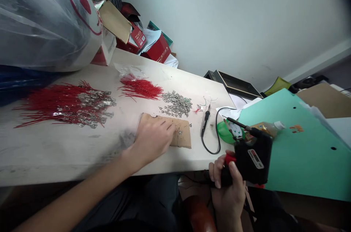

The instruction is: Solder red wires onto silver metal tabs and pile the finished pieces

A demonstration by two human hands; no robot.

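- Cardboard [184,138] lies under the left hand [156,137], fingers curled together — cannot tell whether they pinch anything.
- Soldering gun [246,157], between three and four o'clock from it, is wrapped by the right hand [229,186]; hot and swung wide, it could scorch the bottle [270,128].
- Metal tabs [177,104], one o'clock — could scatter if knocked.
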